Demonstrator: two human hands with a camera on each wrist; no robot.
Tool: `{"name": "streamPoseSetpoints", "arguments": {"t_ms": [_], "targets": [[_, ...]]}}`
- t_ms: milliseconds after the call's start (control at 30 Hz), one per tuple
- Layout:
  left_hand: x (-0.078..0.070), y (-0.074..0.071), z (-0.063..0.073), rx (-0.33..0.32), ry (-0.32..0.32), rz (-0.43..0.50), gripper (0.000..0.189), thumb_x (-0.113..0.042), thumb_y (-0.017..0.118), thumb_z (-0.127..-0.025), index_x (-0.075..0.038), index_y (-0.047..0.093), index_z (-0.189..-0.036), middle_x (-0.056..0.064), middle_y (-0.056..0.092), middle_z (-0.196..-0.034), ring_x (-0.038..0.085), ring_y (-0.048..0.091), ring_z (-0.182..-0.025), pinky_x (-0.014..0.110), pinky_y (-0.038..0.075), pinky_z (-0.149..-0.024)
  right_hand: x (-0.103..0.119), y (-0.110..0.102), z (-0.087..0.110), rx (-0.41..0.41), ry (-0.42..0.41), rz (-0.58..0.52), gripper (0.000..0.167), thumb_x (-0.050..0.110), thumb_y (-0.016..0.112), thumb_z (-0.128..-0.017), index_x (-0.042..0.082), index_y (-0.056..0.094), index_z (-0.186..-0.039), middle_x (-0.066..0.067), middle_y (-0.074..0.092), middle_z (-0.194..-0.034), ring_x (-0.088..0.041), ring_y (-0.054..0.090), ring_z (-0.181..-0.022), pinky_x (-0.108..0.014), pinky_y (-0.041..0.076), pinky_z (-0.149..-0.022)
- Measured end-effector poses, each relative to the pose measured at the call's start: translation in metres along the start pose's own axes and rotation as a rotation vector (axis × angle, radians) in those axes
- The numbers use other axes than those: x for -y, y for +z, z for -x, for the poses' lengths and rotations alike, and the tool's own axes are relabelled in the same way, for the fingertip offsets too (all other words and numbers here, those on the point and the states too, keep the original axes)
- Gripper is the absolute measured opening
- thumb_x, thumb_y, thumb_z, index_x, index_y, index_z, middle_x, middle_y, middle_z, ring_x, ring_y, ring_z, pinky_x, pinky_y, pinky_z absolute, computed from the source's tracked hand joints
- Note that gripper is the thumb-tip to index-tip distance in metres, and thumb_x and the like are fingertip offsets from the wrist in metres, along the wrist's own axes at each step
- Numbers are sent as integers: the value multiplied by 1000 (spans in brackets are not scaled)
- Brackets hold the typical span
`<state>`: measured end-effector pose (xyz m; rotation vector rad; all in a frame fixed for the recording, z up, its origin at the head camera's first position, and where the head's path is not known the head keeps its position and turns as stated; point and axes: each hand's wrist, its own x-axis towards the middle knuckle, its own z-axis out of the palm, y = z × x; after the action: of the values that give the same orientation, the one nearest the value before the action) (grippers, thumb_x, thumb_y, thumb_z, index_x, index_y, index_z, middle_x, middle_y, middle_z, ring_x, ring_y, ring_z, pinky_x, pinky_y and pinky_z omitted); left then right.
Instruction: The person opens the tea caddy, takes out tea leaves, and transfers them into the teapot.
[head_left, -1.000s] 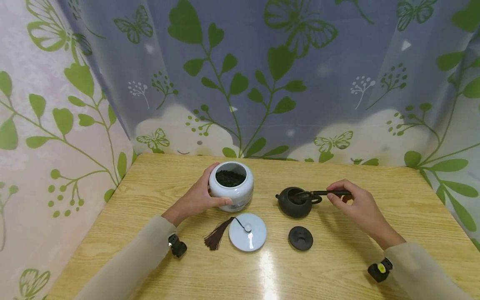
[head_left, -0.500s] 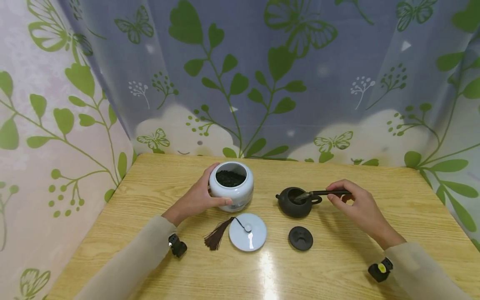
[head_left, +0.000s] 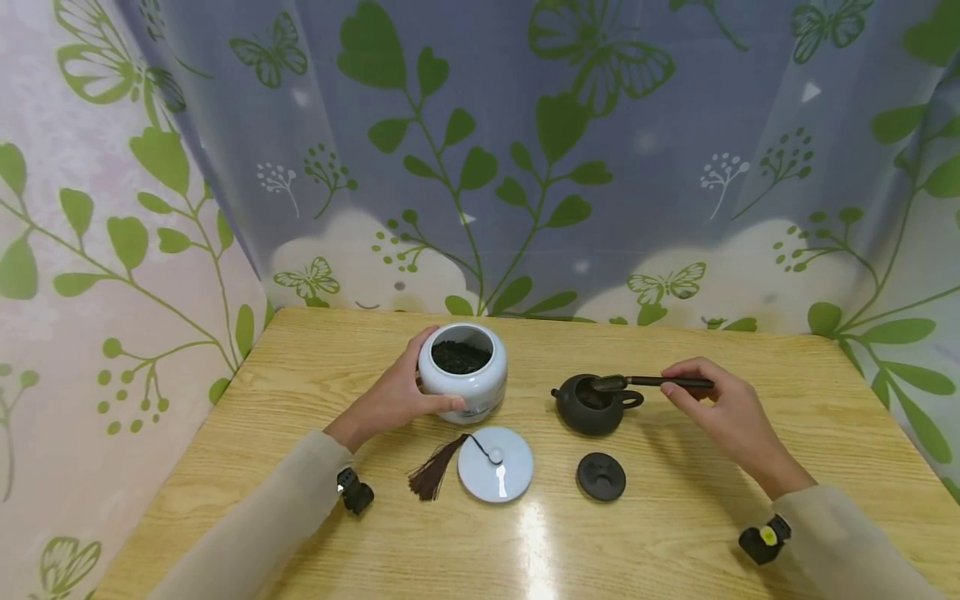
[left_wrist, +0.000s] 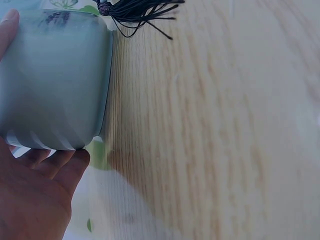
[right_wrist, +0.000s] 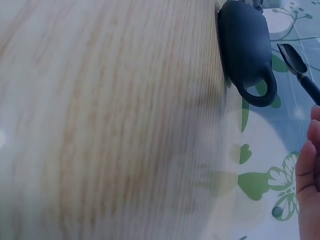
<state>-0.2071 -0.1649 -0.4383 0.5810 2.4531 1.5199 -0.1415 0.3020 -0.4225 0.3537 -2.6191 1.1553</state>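
A white porcelain jar [head_left: 480, 392], its mouth uncovered and dark tea leaves [head_left: 461, 357] inside, stands on the table. My left hand [head_left: 401, 387] grips it round the side; the left wrist view shows the fingers curled about the jar [left_wrist: 55, 80]. My right hand [head_left: 716, 408] pinches the dark handle of a tea scoop [head_left: 613, 382]. The scoop's head is over the open mouth of a black teapot [head_left: 588, 419]. In the right wrist view the scoop [right_wrist: 294, 59] appears raised clear of the teapot [right_wrist: 245, 42]. Part of the right hand is cut off there.
In front of the jar lies its white lid [head_left: 480, 479] with a brown tassel [head_left: 437, 471]. A small black teapot lid [head_left: 601, 477] rests before the teapot. Behind the wooden table [head_left: 337, 342] hangs a patterned cloth [head_left: 495, 167].
The scoop has lifted out of the teapot's mouth and its head has turned over. My right hand has shifted slightly right. Left hand and jar have stayed still.
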Motion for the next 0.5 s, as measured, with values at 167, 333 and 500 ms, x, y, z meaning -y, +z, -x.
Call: {"name": "streamPoseSetpoints", "arguments": {"t_ms": [167, 333, 500], "targets": [[0, 0, 1, 4, 3, 2, 122, -31, 94, -88, -19, 11, -176, 10, 37, -173, 33, 46, -154, 59, 41, -123, -5, -3, 1, -3, 38, -55, 21, 18, 73, -107, 7, 75, -125, 11, 74, -110, 5, 69, -94, -15, 55, -78], [1, 0, 0, 1, 3, -3, 122, -30, 95, -88, -19, 11, -175, 11, 37, -173, 33, 45, -154, 59, 40, -123, -11, -8, 2, -9, 77, -171, 25, 14, 71, -108, -1, 71, -128, 23, 72, -106, 2, 71, -93, -15, 57, -78], [1, 0, 0, 2, 3, -3, 121, -30, 94, -88, -19, 10, -176, 11, 37, -173, 33, 46, -154, 59, 40, -123, -20, -15, 4, -24, 112, -227, 27, 17, 68, -110, -1, 69, -131, 21, 75, -106, -5, 71, -90, -16, 57, -80]]}}
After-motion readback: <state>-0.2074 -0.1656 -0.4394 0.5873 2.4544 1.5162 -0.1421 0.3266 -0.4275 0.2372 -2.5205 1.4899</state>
